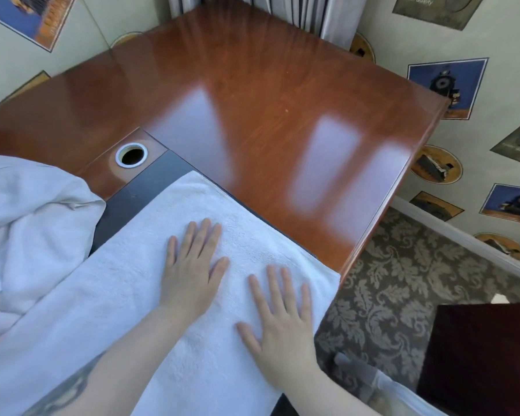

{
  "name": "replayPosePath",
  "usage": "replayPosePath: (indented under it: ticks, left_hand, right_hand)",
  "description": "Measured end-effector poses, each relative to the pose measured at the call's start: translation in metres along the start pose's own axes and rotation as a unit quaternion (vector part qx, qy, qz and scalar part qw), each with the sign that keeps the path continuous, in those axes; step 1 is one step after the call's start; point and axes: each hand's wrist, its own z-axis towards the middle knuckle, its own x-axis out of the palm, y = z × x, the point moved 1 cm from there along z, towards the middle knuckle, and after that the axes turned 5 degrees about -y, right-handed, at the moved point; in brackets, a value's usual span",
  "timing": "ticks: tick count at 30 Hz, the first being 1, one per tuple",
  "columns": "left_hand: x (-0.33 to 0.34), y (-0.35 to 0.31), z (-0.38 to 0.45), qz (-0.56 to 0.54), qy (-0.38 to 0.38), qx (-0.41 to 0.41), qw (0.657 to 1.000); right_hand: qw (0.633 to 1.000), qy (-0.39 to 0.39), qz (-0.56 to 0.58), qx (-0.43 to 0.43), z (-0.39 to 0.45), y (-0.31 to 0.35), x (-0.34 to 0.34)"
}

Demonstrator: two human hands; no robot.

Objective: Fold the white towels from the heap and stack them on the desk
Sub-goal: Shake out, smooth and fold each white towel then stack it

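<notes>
A white towel (126, 283) lies spread flat across the near part of the glossy reddish wooden desk (252, 94). My left hand (192, 265) rests palm down on the towel's middle with straight, spread fingers. My right hand (282, 322) lies flat on the same towel nearer its right edge, fingers straight too. A crumpled heap of white towels (27, 223) sits at the left, touching the spread towel.
A round cable hole with a metal ring (131, 155) is set in the desk behind the towel, beside a dark inlay strip (144, 190). The desk's right edge drops to patterned carpet (403, 280). A dark wooden piece of furniture (487, 355) stands at the lower right.
</notes>
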Motion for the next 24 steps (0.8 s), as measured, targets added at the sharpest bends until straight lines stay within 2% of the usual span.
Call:
replayPosePath:
  ticks: [3,7,10,14,16,18,21,24]
  left_hand:
    - [-0.006,0.02,0.029,0.036,0.017,0.032,0.999]
    - [-0.016,0.048,0.069,0.083,0.111,0.115,0.984]
    - [-0.032,0.052,0.108,0.162,0.172,0.195,0.952]
    - [-0.06,0.028,0.158,0.252,0.207,0.297,0.897]
    - [-0.069,0.017,0.172,0.283,0.228,0.301,0.882]
    - [-0.076,0.01,0.178,0.325,0.231,0.284,0.872]
    - [-0.08,0.006,0.178,0.368,0.238,0.278,0.855]
    - [-0.081,0.005,0.181,0.38,0.24,0.291,0.845]
  right_hand:
    - [0.999,0.014,-0.002,0.052,-0.002,-0.018,-0.005]
    - [0.99,0.004,0.0,0.143,0.009,-0.043,-0.018]
    - [0.984,0.037,0.033,0.172,0.026,-0.054,-0.028]
    - [0.986,0.006,0.059,0.156,0.046,-0.05,-0.045]
    - [0.967,0.058,0.107,0.222,0.058,-0.055,-0.055]
    - [0.94,0.152,0.122,0.28,0.07,-0.063,-0.064]
    - [0.923,0.252,0.139,0.254,0.082,-0.069,-0.071]
    - [0.916,0.273,0.197,0.22,0.086,-0.07,-0.074]
